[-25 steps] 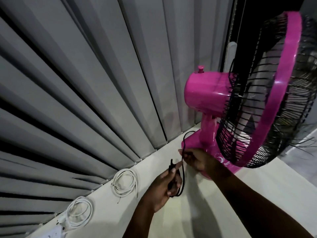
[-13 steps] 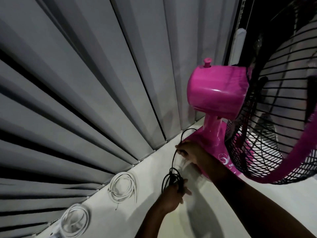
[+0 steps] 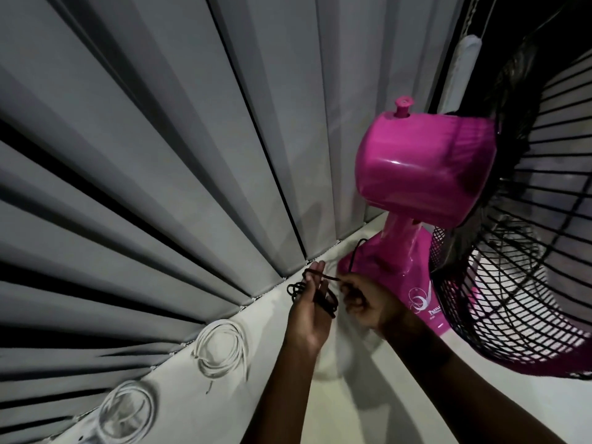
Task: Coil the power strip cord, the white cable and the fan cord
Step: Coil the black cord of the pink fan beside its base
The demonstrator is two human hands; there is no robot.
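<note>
Pale surface point(image 3: 368, 408) fills the lower part of the view, a smooth off-white top that runs back to a wall of grey vertical blinds point(image 3: 160, 155) meeting it along its far edge. Two forearms reach in from the bottom. Two white coils lie along that far edge on the left: the nearer one, the power strip cord point(image 3: 128, 411), sits at the lower left, blurred, and the white cable point(image 3: 221, 347) lies just beyond it, both wound into loose rings close against the blinds.

Further in, the left hand point(image 3: 309, 315) is raised palm up with fingers straight, several loops of the black fan cord point(image 3: 323, 301) wrapped round them and hanging on both sides of the hand. Just beside it the right hand point(image 3: 368, 304) has its fingers curled and pinches a stretch of the same cord, which runs from the loops to its fingertips and then on up to the back of the fan's base.

One pink fan point(image 3: 426, 168) stands at the far right, its base close to the blinds, its black wire grille bulging toward the camera. Bare surface lies open between the white coils, the hands and the near edge; the gap between fan base and blinds is narrow.
</note>
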